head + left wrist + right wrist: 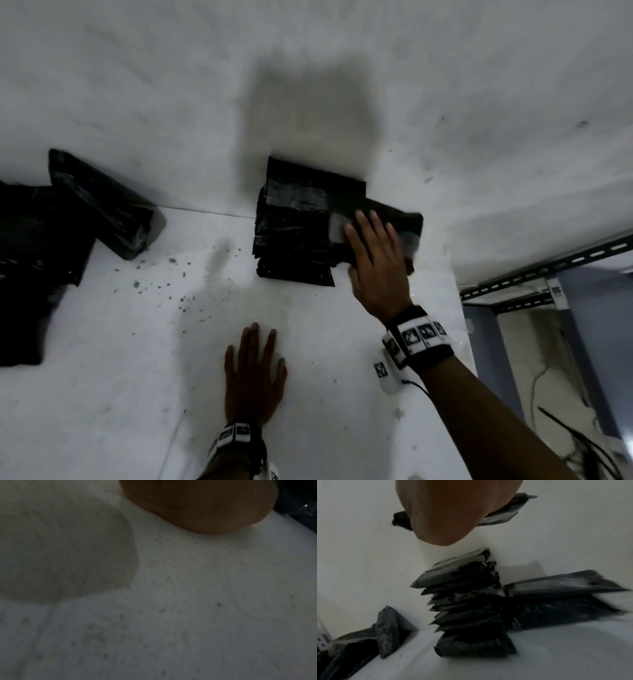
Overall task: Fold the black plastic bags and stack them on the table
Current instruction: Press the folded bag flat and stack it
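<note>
Stack height is the worry: the pile of folded bags (294, 236) stands tall against the wall at the back of the worktop (137, 394), and the right wrist view shows its layers stepped and leaning rather than squared. The right hand (375, 265) holds one more folded bag (383, 212) at the pile's right side, fingers extended over it; whether the thumb pinches underneath cannot be told. That bag sits skewed and overhangs to the right, so letting go now would probably let the slick plastic slide off or spring open. Pushing it sideways to square it could topple the upper layers. The left hand (254, 378) lies flat and spread on the bare worktop, well apart from the pile, giving it no support. More black bags (41, 246), seemingly unfolded, lie at the far left.
</note>
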